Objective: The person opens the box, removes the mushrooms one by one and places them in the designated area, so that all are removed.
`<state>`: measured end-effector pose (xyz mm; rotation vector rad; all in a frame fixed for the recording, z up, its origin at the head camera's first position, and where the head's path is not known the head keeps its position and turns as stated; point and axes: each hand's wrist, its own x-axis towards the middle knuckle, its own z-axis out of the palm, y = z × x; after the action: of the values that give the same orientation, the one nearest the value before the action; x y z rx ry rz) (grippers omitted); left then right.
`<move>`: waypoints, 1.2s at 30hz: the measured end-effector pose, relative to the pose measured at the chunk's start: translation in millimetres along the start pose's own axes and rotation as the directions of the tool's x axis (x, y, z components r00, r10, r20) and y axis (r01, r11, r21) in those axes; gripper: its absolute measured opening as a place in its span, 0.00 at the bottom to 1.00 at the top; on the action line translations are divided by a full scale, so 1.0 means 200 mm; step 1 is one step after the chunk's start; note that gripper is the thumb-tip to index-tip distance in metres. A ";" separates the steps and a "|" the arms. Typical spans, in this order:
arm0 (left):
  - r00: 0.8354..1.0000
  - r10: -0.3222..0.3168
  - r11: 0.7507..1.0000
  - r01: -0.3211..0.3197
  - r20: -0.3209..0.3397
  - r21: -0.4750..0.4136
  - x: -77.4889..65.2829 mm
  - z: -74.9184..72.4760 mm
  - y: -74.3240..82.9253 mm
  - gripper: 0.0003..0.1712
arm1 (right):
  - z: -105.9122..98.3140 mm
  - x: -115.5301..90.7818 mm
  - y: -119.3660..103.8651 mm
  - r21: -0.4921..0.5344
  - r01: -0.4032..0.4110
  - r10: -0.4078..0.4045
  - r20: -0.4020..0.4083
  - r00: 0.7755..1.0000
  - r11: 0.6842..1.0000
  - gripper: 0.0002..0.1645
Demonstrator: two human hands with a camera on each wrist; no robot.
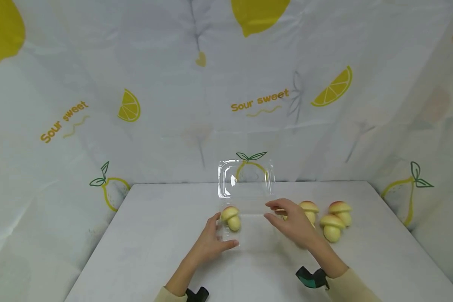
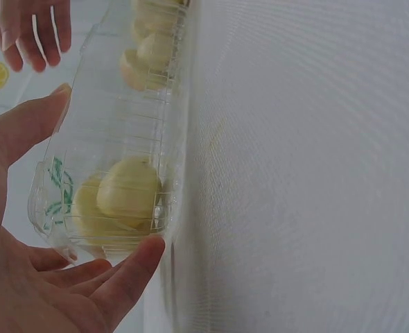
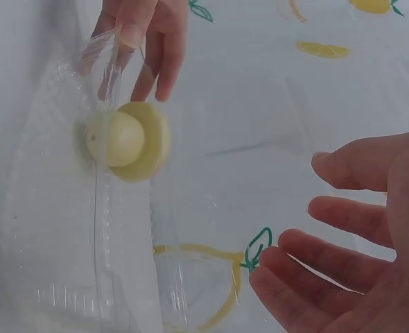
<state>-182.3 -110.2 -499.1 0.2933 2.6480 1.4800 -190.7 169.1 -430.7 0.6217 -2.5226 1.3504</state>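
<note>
In the head view my left hand grips the left end of a clear plastic hinged box, fingers along its side and thumb at the front edge. The left wrist view has the thumb on the rim of the box. Inside, at the left end, lies one pale yellow mushroom-shaped piece with a reddish-topped cap. Over the right end of the box hovers my right hand, holding nothing. Its fingers are spread and slightly bent, apart from the box in the right wrist view.
The box's clear lid stands raised at the back, near the patterned curtain. Several more mushroom-shaped pieces stand on the white table to the right, one partly hidden behind my right hand.
</note>
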 end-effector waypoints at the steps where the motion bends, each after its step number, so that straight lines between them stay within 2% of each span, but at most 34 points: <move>1: 1.000 -0.003 1.000 0.003 0.000 0.001 0.00 0.00 0.00 0.63 | 0.01 0.01 -0.01 0.007 -0.002 0.002 0.001 1.000 1.000 0.17; 4: 1.000 -0.002 1.000 0.002 -0.002 0.006 0.00 0.01 -0.01 0.62 | 0.05 0.04 -0.03 0.024 0.000 0.000 0.011 1.000 1.000 0.17; 10: 1.000 0.015 1.000 -0.015 -0.006 0.009 0.00 0.01 -0.01 0.62 | 0.12 0.08 -0.05 -0.016 0.047 -0.046 0.032 0.998 0.999 0.16; 18: 1.000 0.011 1.000 -0.010 -0.014 0.027 0.01 0.01 -0.02 0.62 | 0.21 0.16 -0.06 -0.055 0.053 -0.048 0.090 0.995 0.997 0.17; 23: 1.000 0.007 1.000 -0.007 -0.008 0.028 0.02 0.01 -0.02 0.62 | 0.26 0.21 -0.05 -0.056 0.018 -0.011 0.117 0.993 0.998 0.18; 30: 1.000 0.006 1.000 -0.006 -0.005 0.017 0.01 0.00 -0.02 0.62 | 0.34 0.25 -0.02 0.004 -0.063 0.062 0.156 0.986 0.998 0.20; 36: 1.000 0.015 1.000 -0.015 -0.004 0.008 0.01 0.00 -0.03 0.62 | 0.41 0.27 0.00 0.009 -0.094 0.092 0.167 0.982 0.995 0.19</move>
<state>-185.6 -111.8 -504.3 0.3115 2.6615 1.4761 -237.9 87.3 -455.3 0.6530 -2.7062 1.4065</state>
